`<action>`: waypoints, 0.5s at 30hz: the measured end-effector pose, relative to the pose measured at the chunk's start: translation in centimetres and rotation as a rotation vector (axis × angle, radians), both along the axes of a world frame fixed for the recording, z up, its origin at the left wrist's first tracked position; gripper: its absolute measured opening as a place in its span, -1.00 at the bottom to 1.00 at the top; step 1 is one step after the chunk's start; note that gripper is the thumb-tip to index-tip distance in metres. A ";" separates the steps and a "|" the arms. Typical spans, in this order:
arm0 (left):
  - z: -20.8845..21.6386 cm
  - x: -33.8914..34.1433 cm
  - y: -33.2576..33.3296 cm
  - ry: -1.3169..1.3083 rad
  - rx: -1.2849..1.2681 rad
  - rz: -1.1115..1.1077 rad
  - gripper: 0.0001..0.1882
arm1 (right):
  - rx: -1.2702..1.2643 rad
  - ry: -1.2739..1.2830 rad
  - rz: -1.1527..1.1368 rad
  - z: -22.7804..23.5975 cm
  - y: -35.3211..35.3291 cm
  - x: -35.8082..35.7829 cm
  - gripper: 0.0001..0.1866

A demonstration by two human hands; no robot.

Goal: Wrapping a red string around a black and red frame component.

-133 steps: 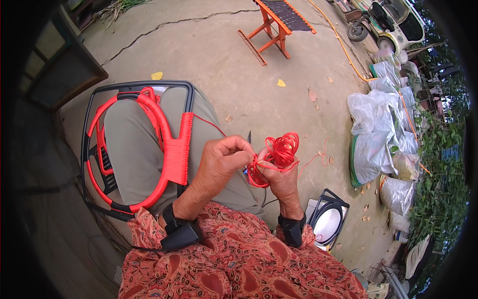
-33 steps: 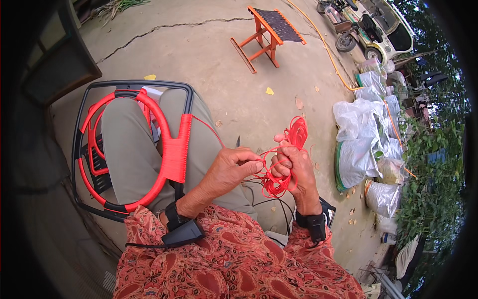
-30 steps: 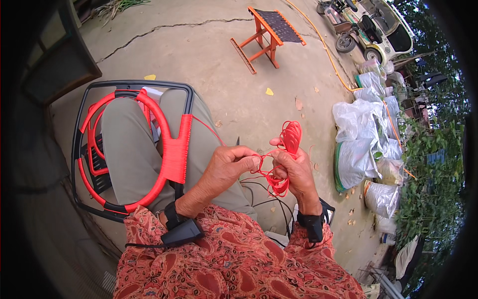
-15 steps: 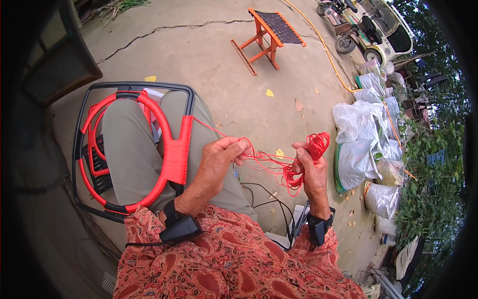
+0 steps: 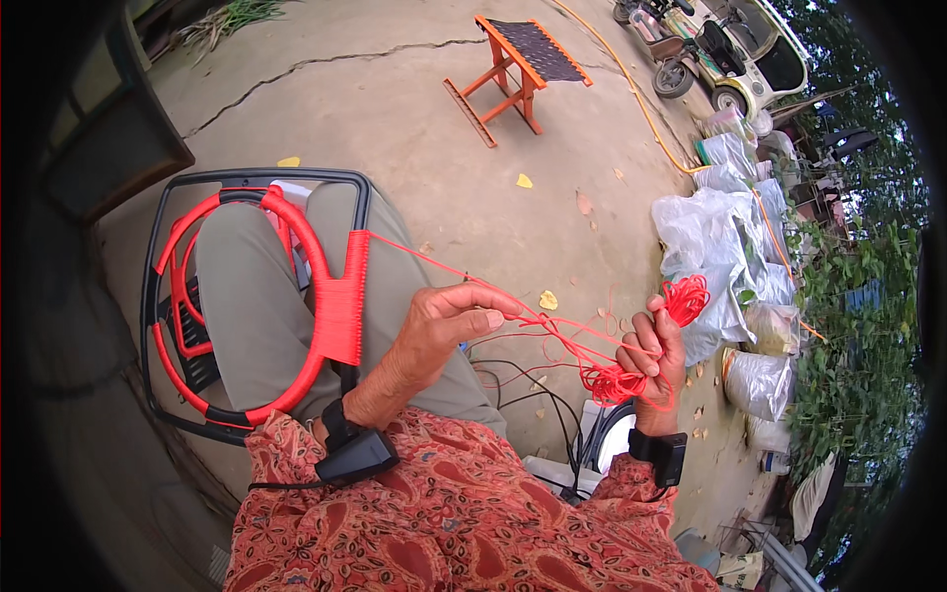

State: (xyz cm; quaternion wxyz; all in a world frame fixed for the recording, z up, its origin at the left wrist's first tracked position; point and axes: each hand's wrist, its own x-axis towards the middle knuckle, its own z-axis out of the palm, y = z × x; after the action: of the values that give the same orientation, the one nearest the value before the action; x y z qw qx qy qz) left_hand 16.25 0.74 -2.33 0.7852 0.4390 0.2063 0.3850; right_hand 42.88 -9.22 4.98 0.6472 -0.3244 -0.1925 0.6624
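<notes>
Since the frames of about a second ago the two hands have drawn apart — the right hand (image 5: 656, 345) has swung out to the right with its bundle, and the cord between them is now pulled out into long strands where it was bunched close before.

From the head view, the left hand (image 5: 439, 331) sits over the person's knee, its fingers (image 5: 488, 306) narrowed in a pinch on the red cord (image 5: 552, 335). The right hand's fingers are closed around a loose bundle of red cord (image 5: 617, 380), with a small tuft of it sticking up just above the fist. Several strands run between the two sets of fingers, taut or nearly so. From the left fingers another strand runs back and up-left to a black frame (image 5: 158, 296) that rests across the lap; a red-wrapped hoop (image 5: 326, 296) lies inside it, thickly wound on its right side.

Below the right fingers — near the ground — a round white lamp-like thing (image 5: 617, 449) shows with thin dark wires beside it. Far beyond the fingers stands an orange folding stool (image 5: 518, 64), and to the right lie pale plastic sacks (image 5: 710, 237).
</notes>
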 end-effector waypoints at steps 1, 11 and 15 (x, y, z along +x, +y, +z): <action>0.1 0.0 0.0 0.002 0.026 -0.011 -0.72 | 0.000 0.000 -0.005 0.3 -0.3 0.2 -0.81; 0.1 0.5 0.1 0.007 0.026 -0.011 -0.67 | -0.035 -0.089 0.051 1.3 -1.6 1.7 -0.69; -0.1 0.6 0.0 0.109 0.202 -0.082 -0.66 | 0.023 0.035 0.038 1.6 -0.4 0.5 -0.64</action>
State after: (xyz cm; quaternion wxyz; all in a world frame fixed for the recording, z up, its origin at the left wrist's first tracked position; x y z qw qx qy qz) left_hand 16.80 0.73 -2.39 0.7397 0.5441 0.1909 0.3470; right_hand 43.41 -9.63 6.54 0.6417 -0.3015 -0.1949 0.6777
